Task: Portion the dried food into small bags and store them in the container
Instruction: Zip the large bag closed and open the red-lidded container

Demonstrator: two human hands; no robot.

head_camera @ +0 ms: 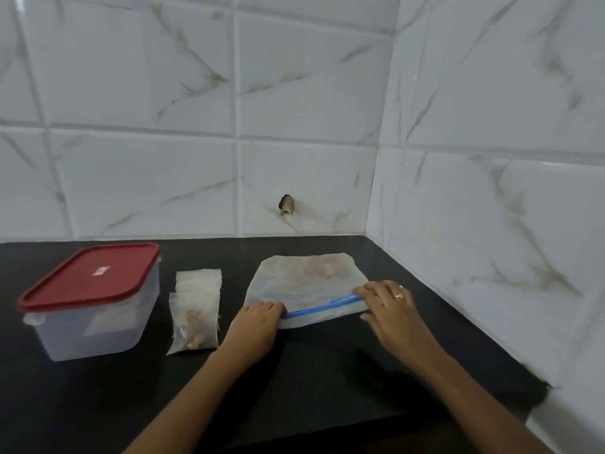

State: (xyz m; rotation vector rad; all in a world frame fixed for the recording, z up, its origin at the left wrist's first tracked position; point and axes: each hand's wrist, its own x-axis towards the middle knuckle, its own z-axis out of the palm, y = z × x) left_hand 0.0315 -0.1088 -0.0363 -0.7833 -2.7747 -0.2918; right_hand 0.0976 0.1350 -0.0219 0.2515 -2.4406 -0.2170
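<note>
Setting: black counter [327, 381] in a corner of white marble-pattern wall tiles [294, 93]. The back wall has a dark chipped hole [286, 204] just above the counter, behind the work area.

Big bag [304, 280]: clear, lies flat on the counter right of centre, with its blue zip strip [322, 310] along the near edge. Brownish dried food [324, 268] shows through the plastic at the far end, well away from the strip.

Left hand [255, 329]: at the near-left corner of the big bag, fingers curled and gripping that corner at the left end of the strip. Fingertips hidden by the knuckles.

Right hand [389, 306]: at the right end of the strip, fingers fairly straight and spread, lying on top of the bag with tips touching the blue line. Nothing is held in it. A ring [398, 294] is on one finger.

Small bags [196, 309]: a short overlapping stack of clear bags, left of the big bag and apart from it, just beside the left hand. The nearest holds a small brown portion [193, 329].

Container [98, 326]: clear plastic box at far left, apart from the small bags, with a red lid [91, 276] seated on it. The contents are blurred through the wall and cannot be told.

Obstructions: both forearms cross the near counter. The lid covers the container opening.
</note>
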